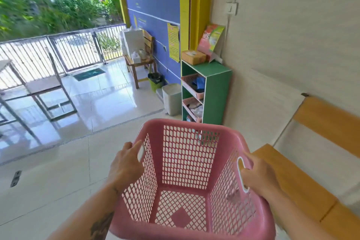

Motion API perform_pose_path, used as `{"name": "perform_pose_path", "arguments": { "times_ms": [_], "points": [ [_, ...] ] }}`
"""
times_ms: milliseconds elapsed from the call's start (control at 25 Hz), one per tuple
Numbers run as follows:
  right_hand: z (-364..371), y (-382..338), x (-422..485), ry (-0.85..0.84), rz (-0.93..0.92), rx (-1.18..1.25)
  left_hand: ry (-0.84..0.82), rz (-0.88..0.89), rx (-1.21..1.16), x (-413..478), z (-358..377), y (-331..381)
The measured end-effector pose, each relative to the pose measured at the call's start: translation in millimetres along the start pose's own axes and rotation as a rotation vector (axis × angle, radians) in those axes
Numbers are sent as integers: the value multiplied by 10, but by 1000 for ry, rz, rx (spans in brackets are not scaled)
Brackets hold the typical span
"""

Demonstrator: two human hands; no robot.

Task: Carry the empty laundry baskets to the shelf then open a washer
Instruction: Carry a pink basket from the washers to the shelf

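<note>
While both hands are gripping the basket, the scene is reading as follows:
Left hand: closing around the left rim of the pink laundry basket, fingers curling through the handle slot, thumb lying on the rim's outer edge
Right hand: wrapping the right rim at the white-edged handle slot, fingers folding over the edge
Basket: riding level between the two hands above the pale tiled floor, its mesh walls and bottom showing nothing inside
Forearms: reaching in from the lower edge, the left one showing a dark tattoo
Bench: a wooden bench is running along the wall just beside the right hand
Shelf: a green shelf unit is standing ahead of the basket against the wall, holding smaller pink trays with cloth items, a cardboard box and a colourful packet sitting on top
Bins: a grey bin is standing just left of the shelf, a green one further back
Farther out: a blue wall with yellow notices, a wooden table, a metal railing and greenery beyond
</note>
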State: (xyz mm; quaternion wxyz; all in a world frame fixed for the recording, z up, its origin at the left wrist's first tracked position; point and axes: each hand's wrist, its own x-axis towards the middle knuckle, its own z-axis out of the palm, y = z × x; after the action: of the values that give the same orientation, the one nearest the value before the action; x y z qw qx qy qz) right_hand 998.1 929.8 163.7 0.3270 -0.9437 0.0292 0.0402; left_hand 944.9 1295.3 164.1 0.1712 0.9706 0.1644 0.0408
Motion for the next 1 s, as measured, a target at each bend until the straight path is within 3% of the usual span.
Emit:
{"name": "perform_pose_path", "arguments": {
  "times_ms": [320, 760, 1000],
  "points": [
    [155, -331, 1466, 0, 148, 60, -73, 82, -85, 1781, 446, 151],
    [883, -191, 2553, 244, 756, 235, -331, 541, -91, 4375, 1524, 890],
    [971, 169, 3249, 242, 914, 346, -443, 594, -4, 5106, 2287, 1577]
  ]
}}
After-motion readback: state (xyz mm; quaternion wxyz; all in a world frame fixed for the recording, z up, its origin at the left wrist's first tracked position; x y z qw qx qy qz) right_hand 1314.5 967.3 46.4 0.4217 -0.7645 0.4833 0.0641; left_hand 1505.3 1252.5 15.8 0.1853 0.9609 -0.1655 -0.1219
